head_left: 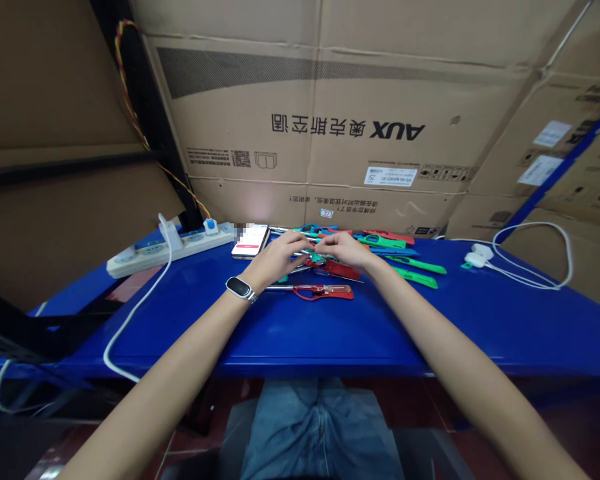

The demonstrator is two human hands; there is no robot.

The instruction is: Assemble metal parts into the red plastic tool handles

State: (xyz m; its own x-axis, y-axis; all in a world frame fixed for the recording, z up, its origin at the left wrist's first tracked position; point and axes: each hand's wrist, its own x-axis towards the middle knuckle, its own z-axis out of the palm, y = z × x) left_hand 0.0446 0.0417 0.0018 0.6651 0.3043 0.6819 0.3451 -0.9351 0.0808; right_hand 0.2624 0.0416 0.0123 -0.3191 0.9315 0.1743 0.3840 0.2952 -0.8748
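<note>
My left hand [283, 256], with a banded watch on its wrist, and my right hand [347, 249] meet over a pile of long-nosed lighters. Both hands are closed, fingers bent and thumbs drawn in. A small green piece [316, 256] shows between their fingertips; which hand grips it, and what else they hold, is hidden. Beneath them lies a red lighter [337, 269]. Nearer to me rests another red lighter [337, 291], its metal tube pointing left. Green lighters [416, 277] and a blue lighter [394, 252] spread to the right of my right hand.
A lit phone [250, 241] lies left of the pile, beside a white power strip [180, 247] with a cable running over the front edge. White chargers [478, 256] with looped cable sit at the right of the blue table [300, 340]. A cardboard sheet [260, 87] stands behind.
</note>
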